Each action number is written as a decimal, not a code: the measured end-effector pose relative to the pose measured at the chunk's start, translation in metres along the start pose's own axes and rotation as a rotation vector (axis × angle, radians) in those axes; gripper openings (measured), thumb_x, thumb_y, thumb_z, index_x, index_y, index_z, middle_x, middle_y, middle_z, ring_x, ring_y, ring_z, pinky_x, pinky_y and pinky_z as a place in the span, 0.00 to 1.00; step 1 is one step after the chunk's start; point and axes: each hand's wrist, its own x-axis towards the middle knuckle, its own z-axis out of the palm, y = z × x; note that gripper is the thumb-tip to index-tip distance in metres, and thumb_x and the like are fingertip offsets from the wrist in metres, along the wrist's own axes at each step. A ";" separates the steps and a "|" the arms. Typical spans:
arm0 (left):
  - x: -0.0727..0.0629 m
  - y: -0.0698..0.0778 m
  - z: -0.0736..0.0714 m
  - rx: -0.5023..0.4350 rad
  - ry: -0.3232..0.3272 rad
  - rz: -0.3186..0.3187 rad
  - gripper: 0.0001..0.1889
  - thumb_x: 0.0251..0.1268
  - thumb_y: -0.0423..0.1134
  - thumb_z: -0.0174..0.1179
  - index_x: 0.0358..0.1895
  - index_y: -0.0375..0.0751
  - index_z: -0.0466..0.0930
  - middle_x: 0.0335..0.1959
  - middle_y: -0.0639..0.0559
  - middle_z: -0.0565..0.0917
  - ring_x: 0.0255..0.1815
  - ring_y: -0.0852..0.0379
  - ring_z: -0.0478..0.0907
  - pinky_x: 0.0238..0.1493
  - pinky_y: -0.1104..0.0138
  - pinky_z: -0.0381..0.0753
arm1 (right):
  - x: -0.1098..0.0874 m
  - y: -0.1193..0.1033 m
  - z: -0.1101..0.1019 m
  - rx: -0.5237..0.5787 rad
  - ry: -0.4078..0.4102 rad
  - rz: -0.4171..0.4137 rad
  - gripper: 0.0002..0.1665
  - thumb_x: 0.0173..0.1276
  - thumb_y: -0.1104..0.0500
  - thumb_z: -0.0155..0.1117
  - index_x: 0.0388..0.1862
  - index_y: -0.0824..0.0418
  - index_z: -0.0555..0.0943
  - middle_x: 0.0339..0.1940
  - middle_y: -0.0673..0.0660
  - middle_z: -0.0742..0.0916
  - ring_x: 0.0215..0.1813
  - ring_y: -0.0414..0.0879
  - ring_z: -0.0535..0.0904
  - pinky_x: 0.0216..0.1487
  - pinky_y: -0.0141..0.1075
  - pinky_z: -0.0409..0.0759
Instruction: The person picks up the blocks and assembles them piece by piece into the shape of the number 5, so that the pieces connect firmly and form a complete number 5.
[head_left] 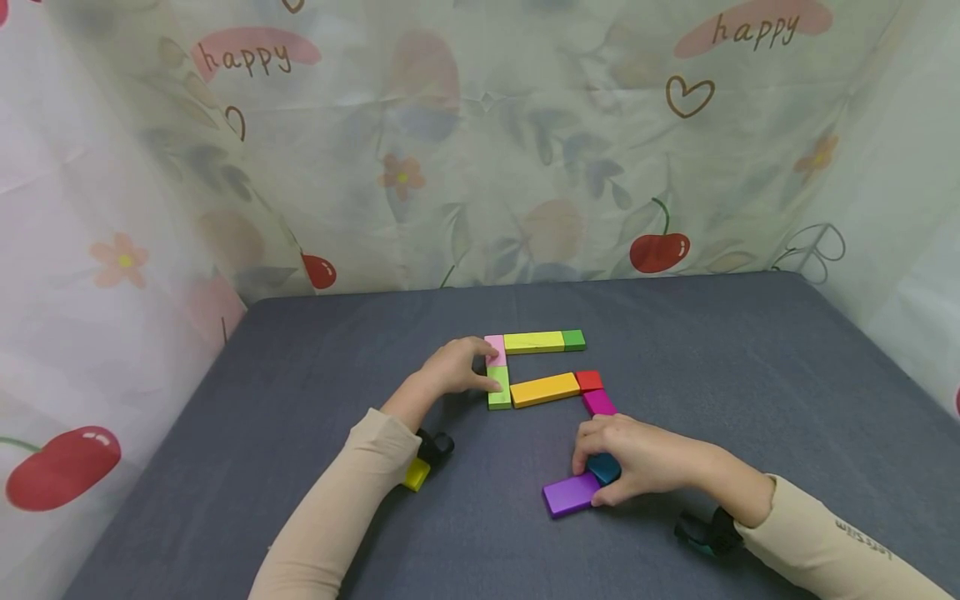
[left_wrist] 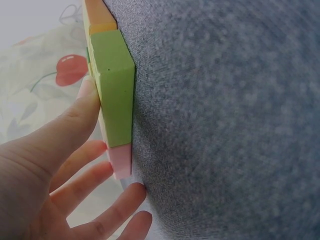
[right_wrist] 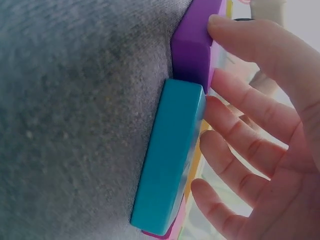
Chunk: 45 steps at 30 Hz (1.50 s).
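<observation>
Flat coloured blocks lie end to end on the dark cloth. My left hand (head_left: pixel 453 367) rests at the left side, its thumb on the light green block (left_wrist: pixel 115 95) and fingertips at the pink block (left_wrist: pixel 120 162). From there, a yellow block (head_left: pixel 533 342) and a small green block (head_left: pixel 573 340) run right. Below them lie an orange block (head_left: pixel 544 390), a red block (head_left: pixel 588 381) and a magenta block (head_left: pixel 599 403). With its thumb on the purple block (right_wrist: pixel 192 55), my right hand (head_left: pixel 637 454) has relaxed fingers beside the teal block (right_wrist: pixel 167 155).
A dark grey cloth (head_left: pixel 300 358) covers the table. Printed curtains (head_left: pixel 495 167) stand along its back and sides. Black wrist devices (head_left: pixel 435 447) are on both arms, and a yellow object (head_left: pixel 416 475) shows beside the left sleeve.
</observation>
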 end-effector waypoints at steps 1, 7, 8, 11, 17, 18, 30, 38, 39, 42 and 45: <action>0.000 0.000 0.000 0.001 0.000 -0.001 0.32 0.51 0.49 0.69 0.61 0.45 0.74 0.65 0.50 0.73 0.68 0.51 0.66 0.69 0.57 0.64 | 0.000 0.001 -0.001 0.008 0.005 -0.004 0.12 0.56 0.45 0.69 0.37 0.45 0.81 0.37 0.38 0.79 0.44 0.34 0.73 0.47 0.34 0.71; 0.000 0.000 0.000 0.000 0.001 -0.005 0.32 0.51 0.49 0.69 0.61 0.45 0.74 0.65 0.50 0.73 0.68 0.51 0.67 0.69 0.57 0.64 | -0.004 0.013 -0.009 0.013 0.078 0.034 0.15 0.57 0.45 0.68 0.40 0.49 0.81 0.39 0.41 0.80 0.44 0.37 0.73 0.48 0.35 0.74; 0.000 0.000 0.000 -0.001 0.000 -0.005 0.32 0.51 0.48 0.69 0.61 0.45 0.74 0.65 0.50 0.73 0.68 0.51 0.67 0.69 0.57 0.64 | -0.005 0.017 -0.010 0.004 0.094 0.052 0.15 0.57 0.46 0.69 0.42 0.49 0.81 0.41 0.41 0.80 0.45 0.37 0.73 0.49 0.36 0.75; 0.000 0.000 0.000 0.000 -0.005 -0.003 0.32 0.51 0.48 0.69 0.61 0.45 0.74 0.65 0.50 0.73 0.68 0.51 0.66 0.70 0.57 0.64 | -0.010 0.028 -0.013 -0.020 0.142 0.107 0.19 0.55 0.47 0.70 0.46 0.50 0.81 0.46 0.44 0.79 0.49 0.40 0.72 0.51 0.39 0.76; 0.000 -0.001 0.000 0.003 -0.011 0.007 0.31 0.52 0.48 0.68 0.61 0.45 0.73 0.65 0.50 0.73 0.68 0.51 0.66 0.69 0.57 0.64 | -0.016 0.048 -0.014 -0.040 0.193 0.152 0.29 0.54 0.43 0.70 0.54 0.52 0.79 0.57 0.54 0.79 0.57 0.50 0.71 0.54 0.50 0.75; 0.000 -0.001 0.000 0.003 -0.012 0.009 0.31 0.52 0.48 0.68 0.61 0.45 0.73 0.65 0.50 0.73 0.68 0.51 0.66 0.69 0.57 0.64 | -0.017 0.051 -0.014 -0.040 0.191 0.157 0.29 0.54 0.43 0.70 0.54 0.52 0.79 0.57 0.55 0.78 0.58 0.51 0.72 0.54 0.50 0.75; -0.006 0.004 -0.004 0.079 -0.027 0.039 0.34 0.57 0.52 0.64 0.66 0.45 0.67 0.70 0.47 0.66 0.71 0.49 0.62 0.71 0.55 0.62 | -0.019 0.056 -0.014 -0.026 0.163 0.187 0.28 0.54 0.42 0.69 0.52 0.52 0.81 0.58 0.55 0.79 0.58 0.53 0.72 0.56 0.52 0.73; -0.038 -0.002 -0.022 0.047 -0.090 0.143 0.28 0.61 0.49 0.60 0.64 0.45 0.70 0.64 0.47 0.73 0.60 0.49 0.74 0.61 0.57 0.73 | -0.018 0.057 -0.014 -0.011 0.155 0.200 0.28 0.54 0.43 0.70 0.52 0.52 0.81 0.58 0.55 0.79 0.59 0.54 0.72 0.57 0.54 0.73; -0.043 -0.005 -0.024 0.034 -0.116 0.144 0.27 0.62 0.49 0.60 0.64 0.45 0.70 0.63 0.48 0.73 0.59 0.49 0.75 0.59 0.57 0.74 | -0.018 0.057 -0.014 -0.010 0.155 0.201 0.28 0.54 0.43 0.70 0.52 0.52 0.81 0.58 0.55 0.79 0.59 0.54 0.72 0.57 0.54 0.72; -0.059 -0.015 -0.026 0.007 -0.168 0.157 0.25 0.62 0.47 0.61 0.61 0.45 0.73 0.61 0.48 0.76 0.56 0.50 0.77 0.56 0.58 0.77 | -0.018 0.057 -0.014 -0.007 0.151 0.206 0.27 0.54 0.44 0.70 0.52 0.52 0.80 0.58 0.55 0.79 0.60 0.55 0.72 0.58 0.55 0.72; -0.075 -0.028 -0.024 -0.027 -0.191 0.171 0.23 0.60 0.45 0.62 0.58 0.44 0.76 0.57 0.49 0.78 0.54 0.50 0.77 0.54 0.58 0.77 | -0.019 0.056 -0.015 -0.001 0.149 0.211 0.28 0.54 0.44 0.70 0.52 0.52 0.80 0.59 0.56 0.78 0.60 0.55 0.72 0.58 0.55 0.72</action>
